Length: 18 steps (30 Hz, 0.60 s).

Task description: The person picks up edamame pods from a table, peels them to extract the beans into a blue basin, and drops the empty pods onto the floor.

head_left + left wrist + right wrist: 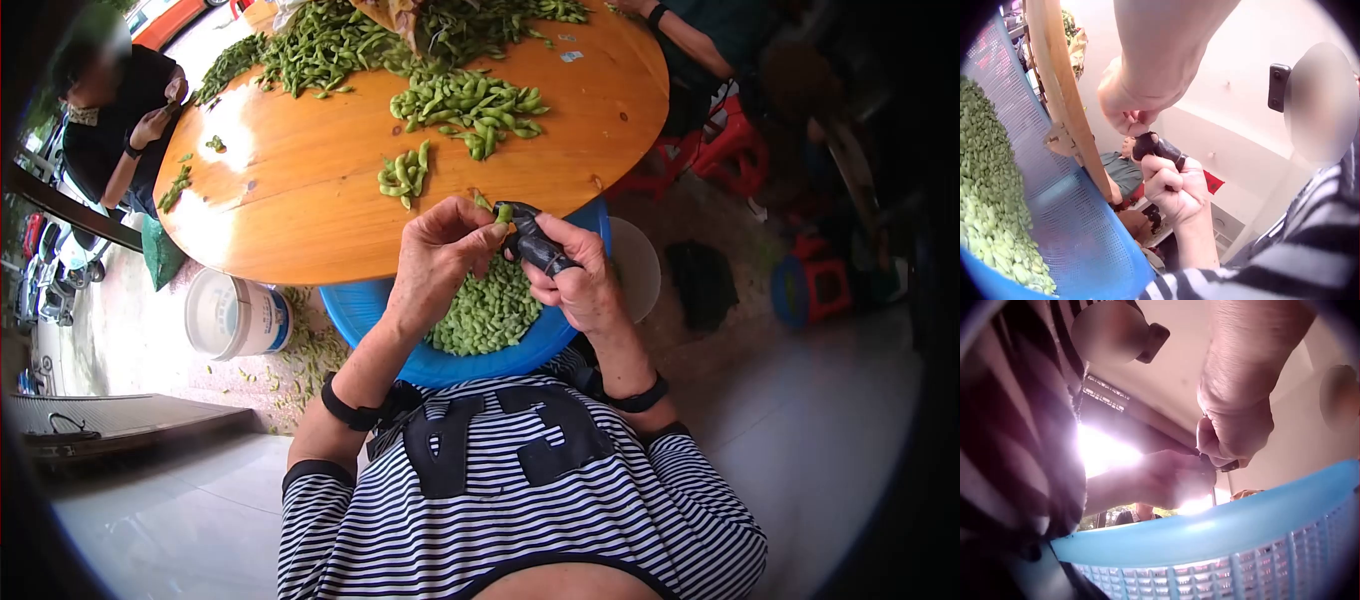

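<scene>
Both hands clamped on one pod above the basket; spillage is the main risk

Nearest my striped shirt (500, 510) sits the blue basket (440, 376), its far side under the table's edge. It holds loose green beans (480, 320).

Above it my hands are together. The left hand (440, 255) pinches a green pod (505, 214) between thumb and finger; the right hand (590, 285) grips the same pod from the other side, its fingers curled. A black sleeve (541, 249) on the right hand meets the pod; which digit it covers I cannot tell.

Hazards, in my judgement: a squeeze off-line could shoot a bean past the rim. A slick or loose sleeve could slip off the pod, and my nail or skin would take the pressure. A knee shifting under the basket could tilt it and spill the beans.

Beyond, on the tabletop (300, 205), lies a small cluster of pods (403, 177), near enough to the edge for a forearm to sweep it off. Behind are a middle pile (465, 105) and a large heap (330, 55), which could slide if pulled from below.

Off to the left, green scraps (315, 350) litter the floor beside a white bucket (215, 315), a slipping hazard. Farther off, a person in black (115, 125) sits at the table.
</scene>
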Each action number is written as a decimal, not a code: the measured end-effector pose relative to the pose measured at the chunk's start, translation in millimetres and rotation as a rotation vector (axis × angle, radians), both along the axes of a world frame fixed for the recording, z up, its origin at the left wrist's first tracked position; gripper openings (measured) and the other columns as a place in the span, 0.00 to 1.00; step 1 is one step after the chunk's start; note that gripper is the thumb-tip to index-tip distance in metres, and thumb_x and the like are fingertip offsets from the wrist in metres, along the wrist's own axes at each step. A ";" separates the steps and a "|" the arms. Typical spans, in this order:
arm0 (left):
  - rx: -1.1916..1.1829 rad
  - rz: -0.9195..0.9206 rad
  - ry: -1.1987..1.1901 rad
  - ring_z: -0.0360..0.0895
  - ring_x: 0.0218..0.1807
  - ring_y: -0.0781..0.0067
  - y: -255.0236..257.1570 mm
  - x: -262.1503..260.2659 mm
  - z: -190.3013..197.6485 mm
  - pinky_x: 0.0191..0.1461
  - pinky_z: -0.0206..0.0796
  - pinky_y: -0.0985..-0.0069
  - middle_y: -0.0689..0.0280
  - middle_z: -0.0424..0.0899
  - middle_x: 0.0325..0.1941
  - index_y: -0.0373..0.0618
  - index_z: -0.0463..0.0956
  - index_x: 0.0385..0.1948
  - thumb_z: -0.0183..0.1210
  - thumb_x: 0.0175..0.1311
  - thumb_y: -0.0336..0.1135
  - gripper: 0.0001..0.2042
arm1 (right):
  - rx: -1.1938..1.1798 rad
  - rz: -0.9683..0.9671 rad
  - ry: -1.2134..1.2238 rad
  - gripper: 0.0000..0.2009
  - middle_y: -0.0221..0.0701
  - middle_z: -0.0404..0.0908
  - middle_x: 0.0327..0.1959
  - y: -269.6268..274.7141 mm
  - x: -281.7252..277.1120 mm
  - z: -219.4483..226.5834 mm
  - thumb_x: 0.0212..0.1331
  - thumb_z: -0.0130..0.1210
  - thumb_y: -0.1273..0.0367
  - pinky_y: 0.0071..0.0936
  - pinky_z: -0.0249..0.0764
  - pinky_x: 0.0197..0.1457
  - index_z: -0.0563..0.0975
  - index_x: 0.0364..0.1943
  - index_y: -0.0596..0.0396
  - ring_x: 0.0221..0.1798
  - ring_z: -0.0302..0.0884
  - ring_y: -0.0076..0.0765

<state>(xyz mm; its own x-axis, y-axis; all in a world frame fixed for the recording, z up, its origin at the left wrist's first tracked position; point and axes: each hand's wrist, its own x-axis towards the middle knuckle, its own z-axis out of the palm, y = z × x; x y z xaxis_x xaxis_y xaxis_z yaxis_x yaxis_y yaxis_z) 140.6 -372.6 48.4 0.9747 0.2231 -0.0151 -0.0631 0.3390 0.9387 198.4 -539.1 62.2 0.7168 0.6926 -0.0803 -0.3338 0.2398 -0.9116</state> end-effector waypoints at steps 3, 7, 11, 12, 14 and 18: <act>-0.028 0.043 0.001 0.68 0.20 0.86 -7.8 -1.5 -4.2 0.22 0.60 0.85 0.70 0.78 0.22 0.41 0.74 0.26 0.61 0.60 0.25 0.05 | -0.033 -0.005 -0.020 0.14 0.22 0.64 0.18 -1.7 -1.8 -0.3 0.53 0.37 0.81 0.13 0.55 0.17 0.75 0.38 0.66 0.17 0.55 0.12; 0.067 0.095 -0.034 0.70 0.22 0.86 -15.1 -6.6 -1.8 0.23 0.61 0.85 0.70 0.79 0.24 0.39 0.75 0.26 0.60 0.60 0.23 0.04 | -0.027 0.001 -0.048 0.15 0.21 0.65 0.18 -4.5 -1.0 -8.1 0.52 0.38 0.81 0.12 0.55 0.17 0.75 0.40 0.66 0.17 0.56 0.12; 0.811 0.322 -0.393 0.72 0.25 0.85 -12.8 -8.2 -15.7 0.26 0.62 0.85 0.69 0.79 0.27 0.37 0.76 0.30 0.61 0.59 0.22 0.02 | 0.031 0.005 -0.038 0.17 0.22 0.67 0.19 -8.8 3.3 -20.2 0.52 0.40 0.80 0.11 0.54 0.17 0.76 0.46 0.65 0.17 0.55 0.11; 0.811 0.319 -0.393 0.72 0.25 0.85 -11.8 -11.4 -13.4 0.26 0.62 0.85 0.69 0.79 0.27 0.37 0.76 0.30 0.61 0.59 0.22 0.02 | 0.094 0.054 -0.017 0.18 0.24 0.70 0.21 -10.3 4.7 -22.2 0.53 0.42 0.79 0.10 0.53 0.17 0.76 0.48 0.64 0.17 0.55 0.11; 0.194 0.083 -0.125 0.72 0.23 0.82 -11.3 -18.7 -8.2 0.25 0.63 0.84 0.68 0.80 0.27 0.37 0.76 0.30 0.61 0.59 0.22 0.02 | 0.195 0.097 0.108 0.18 0.27 0.73 0.24 -12.5 3.0 -17.2 0.54 0.43 0.77 0.10 0.52 0.17 0.76 0.49 0.63 0.18 0.54 0.11; -0.629 -0.290 -0.039 0.69 0.20 0.79 2.0 -12.1 -25.5 0.21 0.57 0.85 0.67 0.80 0.27 0.41 0.78 0.33 0.59 0.63 0.27 0.02 | 0.400 0.241 0.287 0.19 0.36 0.77 0.33 -15.3 5.7 -30.9 0.54 0.46 0.73 0.08 0.50 0.18 0.76 0.51 0.62 0.19 0.53 0.10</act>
<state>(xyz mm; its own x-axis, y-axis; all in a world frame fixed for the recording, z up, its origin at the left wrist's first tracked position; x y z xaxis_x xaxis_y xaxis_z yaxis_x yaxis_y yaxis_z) 128.6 -370.6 22.9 0.9961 -0.0865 -0.0197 0.0828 0.8264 0.5570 204.1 -554.4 31.3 0.5218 0.8513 0.0546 -0.6440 0.4351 -0.6292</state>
